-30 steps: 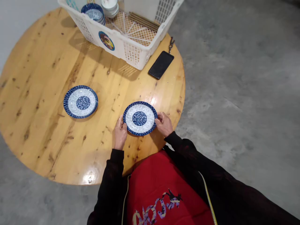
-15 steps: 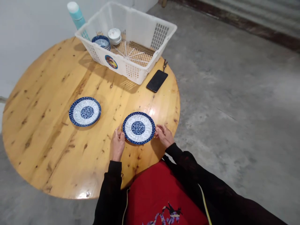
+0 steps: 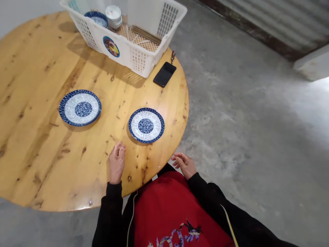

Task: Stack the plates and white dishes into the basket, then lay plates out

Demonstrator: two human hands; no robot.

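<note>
Blue-rimmed plates [image 3: 146, 125] are set down at two spots on the counter [image 3: 38, 137], while bowls [image 3: 113, 15] and sticks [image 3: 146, 35] are left in the basket [image 3: 125, 53]. Nothing is held by the left hand [image 3: 117, 163] or right hand [image 3: 184, 165], their fingers bent and loosely parted.

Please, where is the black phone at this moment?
In the head view, the black phone lies near the right edge of the wooden table, beside the white basket and beyond the right-hand plate.

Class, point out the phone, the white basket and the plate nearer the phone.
Phone [image 3: 165, 74], head view: middle of its dark screen.
White basket [image 3: 125, 52], head view: front wall.
Plate nearer the phone [image 3: 146, 126], head view: patterned centre.
</note>
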